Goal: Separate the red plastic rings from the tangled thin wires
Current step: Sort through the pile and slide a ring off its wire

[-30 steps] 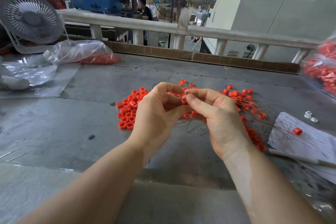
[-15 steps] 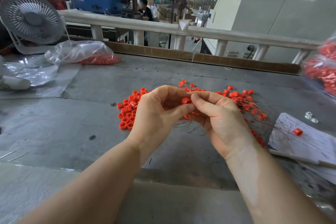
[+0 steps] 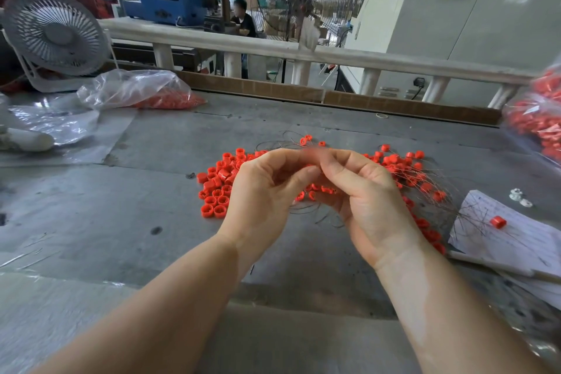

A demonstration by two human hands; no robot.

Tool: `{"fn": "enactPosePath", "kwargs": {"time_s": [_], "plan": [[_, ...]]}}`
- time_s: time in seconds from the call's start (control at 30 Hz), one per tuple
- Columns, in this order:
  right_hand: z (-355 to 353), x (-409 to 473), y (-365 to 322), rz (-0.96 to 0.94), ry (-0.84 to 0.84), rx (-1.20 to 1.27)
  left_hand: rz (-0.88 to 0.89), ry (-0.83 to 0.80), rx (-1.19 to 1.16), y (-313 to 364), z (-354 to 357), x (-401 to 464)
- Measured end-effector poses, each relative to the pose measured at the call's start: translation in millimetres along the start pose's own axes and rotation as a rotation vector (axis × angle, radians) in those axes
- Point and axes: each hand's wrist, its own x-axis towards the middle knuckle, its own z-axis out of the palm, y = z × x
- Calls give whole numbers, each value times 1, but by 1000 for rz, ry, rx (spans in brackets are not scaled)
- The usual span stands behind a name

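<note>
Step in hand: one ring is judged to be in the course of being worked off a strand, above the middle of the table [image 3: 303, 124].
Left hand [image 3: 261, 191]: fingers are curled, thumb tip brought against the right hand's fingertips; something appears to be pinched there, but the spot is blurred and what is held cannot be told.
Right hand [image 3: 364, 191]: fingers are bent inward toward the left thumb; a fine pinch is suggested, though neither ring nor wire can be made out in it.
Tangled wires [image 3: 431, 182]: spread on the table to the right of and beyond the right hand, with rings threaded among them; a few loops trail under both hands.
Loose rings [image 3: 217, 191]: gathered in a pile on the table just left of the left hand, apparently already freed.
Stray ring [image 3: 498, 222]: lying on the sheet of paper [image 3: 516, 240] at the table's right edge.
Bags: one clear bag [image 3: 136, 88] of red pieces at the table's far left, another [image 3: 537, 118] at its far right.
Advice: the wire is best held close to the ring, so that the pull runs along the strand and no kink is made.
Advice: the bundle should be kept low over the table, so that a dropped ring stays near the pile.
Risk: a sideways tug could tighten the neighbouring loops.
</note>
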Motion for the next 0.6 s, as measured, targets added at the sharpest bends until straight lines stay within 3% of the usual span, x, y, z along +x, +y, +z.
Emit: {"fn": "enactPosePath", "kwargs": {"time_s": [0.2,0.6], "plan": [[4,-3,3,-40,-95,-202,7,-59,7,0,2,-2],[7,-5,3,-107,-80,-107,8,-34,-19,1,3,-3]]}}
